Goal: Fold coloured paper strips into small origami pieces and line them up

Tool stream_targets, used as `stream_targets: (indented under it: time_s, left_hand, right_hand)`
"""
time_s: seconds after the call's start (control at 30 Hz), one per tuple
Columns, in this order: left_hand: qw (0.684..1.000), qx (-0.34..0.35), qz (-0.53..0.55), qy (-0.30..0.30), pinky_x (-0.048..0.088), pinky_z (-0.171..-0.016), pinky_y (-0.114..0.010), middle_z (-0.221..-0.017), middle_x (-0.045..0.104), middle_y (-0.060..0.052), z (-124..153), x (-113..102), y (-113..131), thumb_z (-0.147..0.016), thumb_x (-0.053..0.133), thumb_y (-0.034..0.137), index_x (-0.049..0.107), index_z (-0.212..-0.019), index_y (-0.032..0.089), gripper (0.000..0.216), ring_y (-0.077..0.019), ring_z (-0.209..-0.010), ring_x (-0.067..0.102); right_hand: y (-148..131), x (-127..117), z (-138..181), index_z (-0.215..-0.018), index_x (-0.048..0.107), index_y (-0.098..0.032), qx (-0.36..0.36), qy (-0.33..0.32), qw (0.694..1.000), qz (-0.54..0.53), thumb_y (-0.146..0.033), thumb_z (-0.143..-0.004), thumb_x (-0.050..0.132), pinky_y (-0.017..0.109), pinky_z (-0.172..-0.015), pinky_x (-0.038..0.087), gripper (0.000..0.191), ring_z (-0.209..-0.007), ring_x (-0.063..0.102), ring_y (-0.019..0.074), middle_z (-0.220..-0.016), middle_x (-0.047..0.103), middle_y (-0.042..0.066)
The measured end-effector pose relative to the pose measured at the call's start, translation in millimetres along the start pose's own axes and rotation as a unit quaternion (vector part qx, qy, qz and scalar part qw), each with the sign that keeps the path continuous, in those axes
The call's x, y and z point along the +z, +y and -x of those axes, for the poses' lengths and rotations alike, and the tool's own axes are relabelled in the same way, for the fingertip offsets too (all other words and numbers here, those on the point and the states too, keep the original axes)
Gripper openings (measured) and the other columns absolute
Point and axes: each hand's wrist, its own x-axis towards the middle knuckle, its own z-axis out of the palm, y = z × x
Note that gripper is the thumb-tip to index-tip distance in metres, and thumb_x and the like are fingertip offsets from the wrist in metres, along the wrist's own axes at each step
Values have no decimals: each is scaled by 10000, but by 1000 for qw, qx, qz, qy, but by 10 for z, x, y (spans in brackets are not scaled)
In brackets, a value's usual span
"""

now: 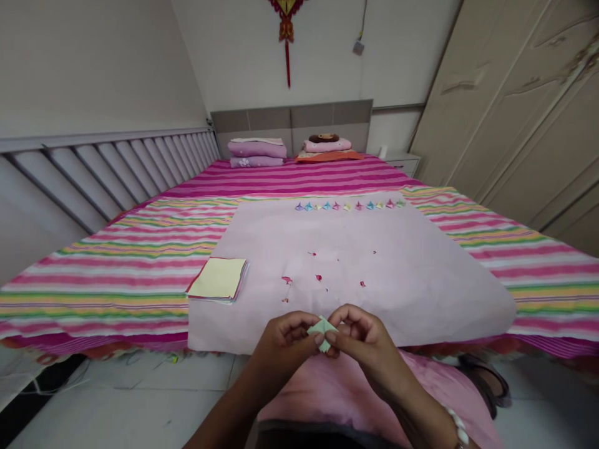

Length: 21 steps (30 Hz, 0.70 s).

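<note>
A small piece of folded pale green paper (324, 327) is pinched between both hands, just above the near edge of the white sheet. My left hand (291, 337) grips its left side, thumb on the front face and fingers behind. From the right, my right hand (359, 337) holds the other side the same way, and the two thumbs nearly meet. The paper has a diamond outline with a crease down its middle. To the left lies a stack of square paper (218, 279) with a pale yellow sheet on top.
A row of small folded paper figures (347, 206) in several colours lines the far side of the white sheet (412, 274). Small red pieces or marks (318, 278) dot its middle. Beneath is a striped bedspread (135, 249). Folded bedding (257, 149) sits by the headboard.
</note>
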Motion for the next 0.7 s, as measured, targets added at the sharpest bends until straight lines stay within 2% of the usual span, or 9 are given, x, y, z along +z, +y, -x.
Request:
stream_targets:
  time_s: [0.3, 0.47, 0.6, 0.7]
  left_hand:
    - [997, -22, 7, 73, 492, -539, -218, -605, 695, -11, 24, 14, -7, -689, 746, 233, 701, -758, 142, 122, -115, -551, 615]
    - [995, -10, 19, 95, 488, -557, -224, -565, 683, -3, 44, 72, 7, -662, 732, 196, 725, -723, 147, 79, -117, -550, 611]
    - [994, -17, 28, 108, 489, -588, -236, -582, 693, -13, 43, 89, 10, -646, 719, 185, 737, -719, 146, 84, -129, -580, 618]
    - [994, -17, 19, 106, 490, -620, -243, -605, 699, -21, 42, 81, 3, -700, 689, 223, 742, -757, 144, 110, -133, -612, 621]
  right_hand:
    - [61, 7, 21, -723, 663, -156, 4, 13, 1000, 2, -225, -658, 786, 203, -495, 462, 156, -457, 614, 115, -503, 668, -6]
    - [96, 20, 6, -678, 675, -168, -8, 18, 999, -43, -145, -675, 710, 214, -497, 477, 41, -430, 606, 113, -479, 653, -19]
    - [114, 11, 3, -658, 668, -177, -22, 23, 998, -54, -94, -670, 657, 224, -503, 495, 84, -441, 617, 116, -519, 657, -28]
    - [119, 5, 12, -684, 669, -181, -40, 18, 999, -28, -81, -686, 652, 225, -528, 508, 102, -474, 630, 117, -533, 655, -28]
